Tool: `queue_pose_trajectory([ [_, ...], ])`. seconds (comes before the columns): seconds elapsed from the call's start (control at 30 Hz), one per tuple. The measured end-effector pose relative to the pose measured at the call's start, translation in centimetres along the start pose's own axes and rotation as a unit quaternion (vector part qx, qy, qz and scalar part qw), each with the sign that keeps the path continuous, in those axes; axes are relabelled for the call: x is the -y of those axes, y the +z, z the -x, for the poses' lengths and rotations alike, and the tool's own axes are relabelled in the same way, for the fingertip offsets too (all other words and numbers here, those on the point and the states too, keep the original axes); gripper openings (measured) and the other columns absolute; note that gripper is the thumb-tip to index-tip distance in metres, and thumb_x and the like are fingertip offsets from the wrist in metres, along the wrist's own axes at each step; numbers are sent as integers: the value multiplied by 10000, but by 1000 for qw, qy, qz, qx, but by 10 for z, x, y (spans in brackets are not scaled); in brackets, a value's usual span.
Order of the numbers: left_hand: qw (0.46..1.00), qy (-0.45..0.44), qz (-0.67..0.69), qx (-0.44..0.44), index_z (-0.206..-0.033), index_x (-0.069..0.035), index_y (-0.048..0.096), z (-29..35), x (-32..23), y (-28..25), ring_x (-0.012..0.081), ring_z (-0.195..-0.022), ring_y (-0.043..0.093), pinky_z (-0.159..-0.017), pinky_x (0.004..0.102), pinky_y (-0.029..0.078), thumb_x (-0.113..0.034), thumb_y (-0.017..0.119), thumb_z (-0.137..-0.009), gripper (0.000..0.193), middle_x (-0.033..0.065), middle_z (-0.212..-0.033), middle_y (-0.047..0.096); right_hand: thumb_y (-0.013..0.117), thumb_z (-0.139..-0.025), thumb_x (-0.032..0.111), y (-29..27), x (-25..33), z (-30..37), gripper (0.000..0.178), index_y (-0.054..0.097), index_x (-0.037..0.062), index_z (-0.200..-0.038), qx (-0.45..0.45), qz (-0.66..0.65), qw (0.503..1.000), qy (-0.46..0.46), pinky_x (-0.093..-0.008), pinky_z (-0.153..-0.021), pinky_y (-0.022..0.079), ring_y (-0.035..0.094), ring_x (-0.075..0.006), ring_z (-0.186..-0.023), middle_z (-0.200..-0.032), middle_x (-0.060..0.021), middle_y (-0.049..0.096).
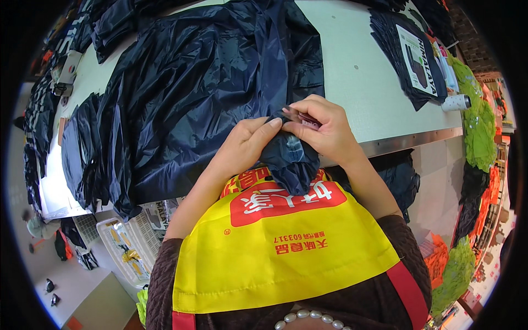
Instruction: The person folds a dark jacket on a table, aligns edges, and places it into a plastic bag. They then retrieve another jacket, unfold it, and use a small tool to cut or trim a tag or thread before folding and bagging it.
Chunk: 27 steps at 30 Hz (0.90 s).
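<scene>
A shiny dark navy garment (203, 71) of thin fabric spreads over the table, and one end hangs over the front edge against my apron. My left hand (248, 140) is closed on a gathered piece of this fabric, pinching it between thumb and fingers. Close beside it, my right hand (324, 125) grips a small pair of thread snips (309, 120) with a dark red handle. Their blurred tip lies at the fabric by my left thumb. Whether the blades touch the cloth, I cannot tell.
On the white table (352, 49), a stack of dark folded pieces with a printed card (416, 60) lies at the right, near a white spool (456, 103). More dark fabric (82, 148) is bunched at the left. Below stands a white plastic basket (124, 247). Lime-green cloth (476, 121) hangs far right.
</scene>
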<state>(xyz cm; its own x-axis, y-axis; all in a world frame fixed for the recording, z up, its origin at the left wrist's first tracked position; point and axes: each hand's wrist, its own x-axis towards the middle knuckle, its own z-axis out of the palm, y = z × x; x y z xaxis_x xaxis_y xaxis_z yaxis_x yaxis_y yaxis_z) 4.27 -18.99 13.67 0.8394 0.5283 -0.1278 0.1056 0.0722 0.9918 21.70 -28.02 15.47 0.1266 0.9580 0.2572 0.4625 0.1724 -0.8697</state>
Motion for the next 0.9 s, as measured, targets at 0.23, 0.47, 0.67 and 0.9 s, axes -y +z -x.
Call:
queue_pose_trajectory([
  [0.23, 975, 147, -132, -101, -910, 56, 621, 0, -8, 8, 117, -704, 562, -660, 257, 439, -176, 584, -883, 236, 64, -692, 590, 654, -725, -10, -1, -1, 0, 138, 591, 23, -844, -3, 53, 997, -50, -271, -574, 445, 550, -181, -645, -761, -76, 547],
  [0.47, 996, -7, -29, -86, -898, 19, 665, 3, -12, 6, 52, -715, 559, -679, 178, 437, -41, 653, -763, 148, 2, -787, 647, 647, -735, 25, -2, 15, 4, 134, 582, 20, -852, 5, 35, 999, 11, -261, -569, 428, 525, -163, -603, -732, -66, 526],
  [0.67, 982, -99, 146, -64, -905, 12, 662, 6, -13, 9, 76, -705, 608, -679, 199, 484, -24, 633, -774, 139, 37, -818, 668, 638, -818, 115, -15, 19, 10, 114, 593, 30, -879, 39, -187, 975, 117, -196, -570, 378, 457, -39, -625, -729, 10, 531],
  [0.9, 942, -137, 305, -26, -946, 20, 649, 8, -13, 9, 144, -727, 668, -699, 246, 535, -14, 604, -792, 164, 91, -855, 686, 652, -825, 268, -47, -2, 12, 265, 601, 31, -931, 86, 102, 991, -34, -241, -538, 408, 507, -139, -603, -748, -48, 534],
])
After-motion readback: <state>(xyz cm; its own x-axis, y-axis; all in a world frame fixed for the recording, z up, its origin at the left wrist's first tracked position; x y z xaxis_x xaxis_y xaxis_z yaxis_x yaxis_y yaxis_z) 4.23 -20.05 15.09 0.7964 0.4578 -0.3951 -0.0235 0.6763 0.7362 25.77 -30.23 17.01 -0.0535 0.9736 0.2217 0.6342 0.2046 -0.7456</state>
